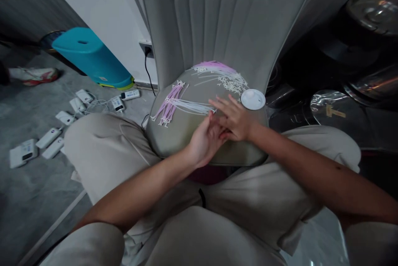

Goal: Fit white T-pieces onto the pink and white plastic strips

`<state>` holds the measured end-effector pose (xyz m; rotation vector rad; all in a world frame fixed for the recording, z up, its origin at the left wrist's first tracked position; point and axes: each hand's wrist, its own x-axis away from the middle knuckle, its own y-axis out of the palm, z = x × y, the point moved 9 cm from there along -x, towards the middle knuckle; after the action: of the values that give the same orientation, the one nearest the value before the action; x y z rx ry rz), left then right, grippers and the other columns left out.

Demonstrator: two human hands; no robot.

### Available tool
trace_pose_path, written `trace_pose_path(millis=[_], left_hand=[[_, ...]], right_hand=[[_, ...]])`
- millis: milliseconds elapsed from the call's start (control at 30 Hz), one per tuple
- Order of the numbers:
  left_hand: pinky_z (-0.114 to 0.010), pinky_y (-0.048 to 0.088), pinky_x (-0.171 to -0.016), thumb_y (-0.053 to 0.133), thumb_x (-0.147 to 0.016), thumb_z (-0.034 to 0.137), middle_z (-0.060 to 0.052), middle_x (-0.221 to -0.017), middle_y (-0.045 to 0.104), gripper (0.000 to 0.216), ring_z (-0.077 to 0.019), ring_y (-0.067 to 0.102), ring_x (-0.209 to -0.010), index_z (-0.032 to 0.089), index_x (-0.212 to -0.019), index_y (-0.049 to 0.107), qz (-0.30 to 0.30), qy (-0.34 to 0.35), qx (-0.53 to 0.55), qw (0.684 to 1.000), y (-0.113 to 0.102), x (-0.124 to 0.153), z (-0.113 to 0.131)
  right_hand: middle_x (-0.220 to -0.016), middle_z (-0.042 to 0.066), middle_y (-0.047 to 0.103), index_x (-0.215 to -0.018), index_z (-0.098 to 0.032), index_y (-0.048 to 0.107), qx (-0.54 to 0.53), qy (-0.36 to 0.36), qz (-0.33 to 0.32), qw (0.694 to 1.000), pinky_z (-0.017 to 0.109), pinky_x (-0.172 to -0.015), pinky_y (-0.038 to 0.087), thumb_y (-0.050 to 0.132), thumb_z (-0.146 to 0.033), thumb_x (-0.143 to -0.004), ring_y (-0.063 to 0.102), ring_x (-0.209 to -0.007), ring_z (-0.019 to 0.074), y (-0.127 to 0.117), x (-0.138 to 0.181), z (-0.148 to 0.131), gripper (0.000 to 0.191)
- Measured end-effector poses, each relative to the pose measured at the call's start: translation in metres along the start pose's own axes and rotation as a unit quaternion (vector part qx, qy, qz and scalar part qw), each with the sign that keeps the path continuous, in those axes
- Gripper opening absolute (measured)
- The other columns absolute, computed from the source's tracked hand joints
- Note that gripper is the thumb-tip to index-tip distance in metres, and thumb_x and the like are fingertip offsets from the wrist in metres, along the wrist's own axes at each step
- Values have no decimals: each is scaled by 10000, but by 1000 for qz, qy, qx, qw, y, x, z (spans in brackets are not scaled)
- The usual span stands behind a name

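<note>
Right hand (234,120), fingers splayed, overlaps half-curled left hand (203,141); I cannot tell if the left grips anything. Beyond, thin white plastic sticks (192,106) and lilac plastic sticks (170,107) lie on a padded grey chair seat (174,139).

Indoor room, home or shop unclear: padded chair (224,13), wall socket (143,45), grey floor (18,199).

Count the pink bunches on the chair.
2: one on the left of the seat, partly overlapped by white sticks; another at the back. The left hand and right hand may hide loose pieces.
</note>
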<state>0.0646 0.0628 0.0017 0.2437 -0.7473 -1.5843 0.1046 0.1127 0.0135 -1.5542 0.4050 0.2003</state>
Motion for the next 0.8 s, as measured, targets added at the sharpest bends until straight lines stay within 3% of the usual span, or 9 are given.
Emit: trace_pose_path(millis=[67, 100, 167, 233, 300, 367, 433, 567, 800], left_hand=[[-400, 507, -1077, 427, -952, 640, -101, -1549, 520, 618, -272, 563, -1363, 220, -1381, 573, -27, 62, -173, 983, -2, 7, 15], [-414, 473, -1124, 527, -939, 576, -101, -1564, 502, 586, -270, 558, -1366, 225, -1408, 557, -31, 102, -297, 949, -5, 10, 22], [-468, 443, -1150, 545, -963, 430, -112, -1417, 633, 434, -280, 600, -1293, 206, -1323, 637, -59, 158, -553, 816, -6, 12, 25], [-464, 513, -1055, 508, -985, 328, -133, -1256, 699, 351, -289, 645, -1178, 168, -1246, 679, -11, 126, -710, 693, -28, 1, 22], [-443, 554, -968, 538, -972, 325, -156, -1222, 683, 367, -311, 645, -1155, 140, -1267, 655, 58, 69, -793, 602, -53, -14, 23], [-429, 572, -891, 550, -965, 367, -164, -1206, 669, 357, -330, 639, -1158, 137, -1214, 663, 72, 32, -832, 548, -64, -30, 23], [-414, 572, -849, 506, -982, 375, -163, -1165, 678, 337, -326, 653, -1136, 131, -1146, 673, 59, 5, -845, 532, -67, -44, 20], [-383, 564, -801, 391, -991, 266, -147, -1100, 716, 333, -294, 709, -1034, 132, -1107, 673, 41, -34, -843, 535, -68, -57, 21], [-397, 571, -725, 450, -942, 289, -126, -1035, 738, 266, -304, 743, -915, 153, -1027, 662, -18, -89, -826, 556, -54, -26, 15]], right_hand=[[-1585, 188, 475, -1575, -195, 372, -14, 110, -42, 993, 605, -1167, 335, 346, -626, -995, 487, -1428, 363, -7, 2, 37, 724], [-1507, 202, 562, -1557, -148, 401, -23, 159, -54, 986, 550, -1129, 394, 336, -548, -1023, 560, -1357, 342, -10, 4, 52, 671], [-1357, 190, 684, -1490, -100, 488, -33, 251, -79, 964, 422, -985, 492, 341, -419, -1042, 667, -1193, 290, -11, 9, 77, 569], [-1258, 154, 739, -1378, -133, 606, -24, 279, -103, 954, 367, -876, 492, 360, -369, -1039, 695, -1090, 263, -6, 8, 87, 480], [-1167, 136, 759, -1295, -164, 663, -4, 252, -147, 956, 343, -794, 452, 363, -342, -1039, 692, -1011, 253, 6, 0, 83, 433], [-1091, 142, 749, -1239, -163, 686, 18, 205, -208, 956, 336, -730, 390, 359, -284, -1035, 670, -946, 249, 22, -8, 74, 404], [-1053, 156, 728, -1164, -139, 697, 33, 166, -261, 951, 343, -696, 331, 363, -207, -1015, 640, -903, 247, 35, -13, 65, 372], [-998, 162, 710, -1100, -114, 680, 30, 140, -296, 944, 350, -673, 257, 388, -127, -975, 588, -845, 228, 41, -15, 57, 318], [-985, 141, 723, -1077, -142, 683, -1, 153, -333, 931, 343, -644, 217, 407, -161, -970, 584, -805, 209, 38, -3, 57, 296]])
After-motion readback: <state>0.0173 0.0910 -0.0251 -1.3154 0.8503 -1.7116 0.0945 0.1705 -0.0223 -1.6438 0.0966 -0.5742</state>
